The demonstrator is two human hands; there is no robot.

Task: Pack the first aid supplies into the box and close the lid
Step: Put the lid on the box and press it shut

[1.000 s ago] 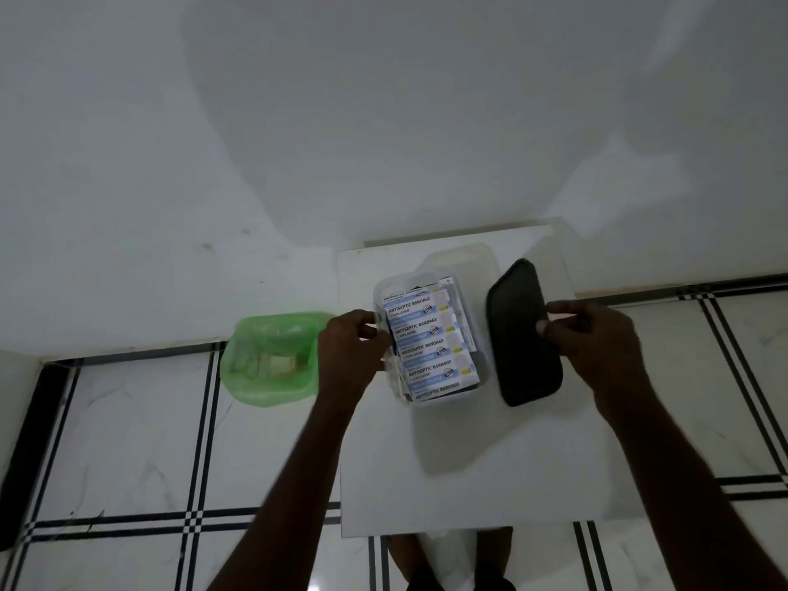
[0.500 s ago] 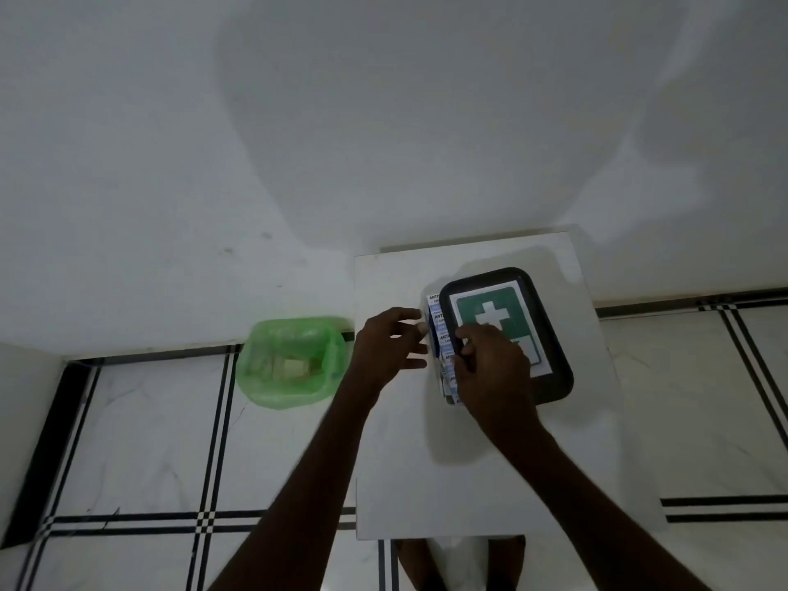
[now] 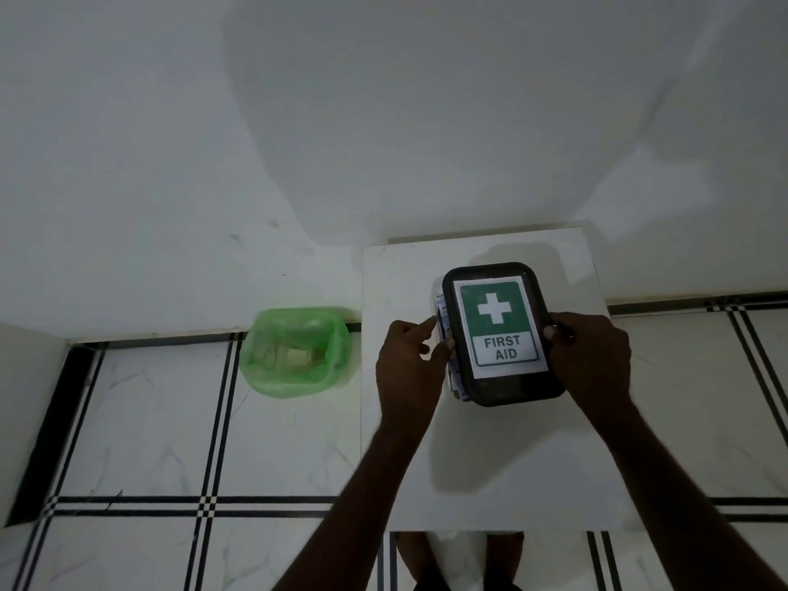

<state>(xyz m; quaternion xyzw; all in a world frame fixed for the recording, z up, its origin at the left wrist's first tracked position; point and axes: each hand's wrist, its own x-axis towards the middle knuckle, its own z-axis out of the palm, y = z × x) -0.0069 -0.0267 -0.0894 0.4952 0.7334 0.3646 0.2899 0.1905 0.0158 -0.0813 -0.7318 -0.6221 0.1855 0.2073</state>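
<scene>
A black lid with a green and white "FIRST AID" label lies over the clear plastic box on the small white table. The lid sits shifted a little to the right, so a strip of the box and the blue-and-white bandage packets inside shows along its left edge. My left hand grips the box's left side, thumb at the lid's edge. My right hand holds the lid's right edge, fingers curled over the rim.
A green plastic bag holding a few pale items lies on the tiled floor to the left of the table. A white wall rises just behind the table. My feet show under the table's near edge.
My right hand has flipped the lid over from beside the box, brought it leftward over the box and shifted to the lid's right edge. My left hand stayed at the box's left side.
</scene>
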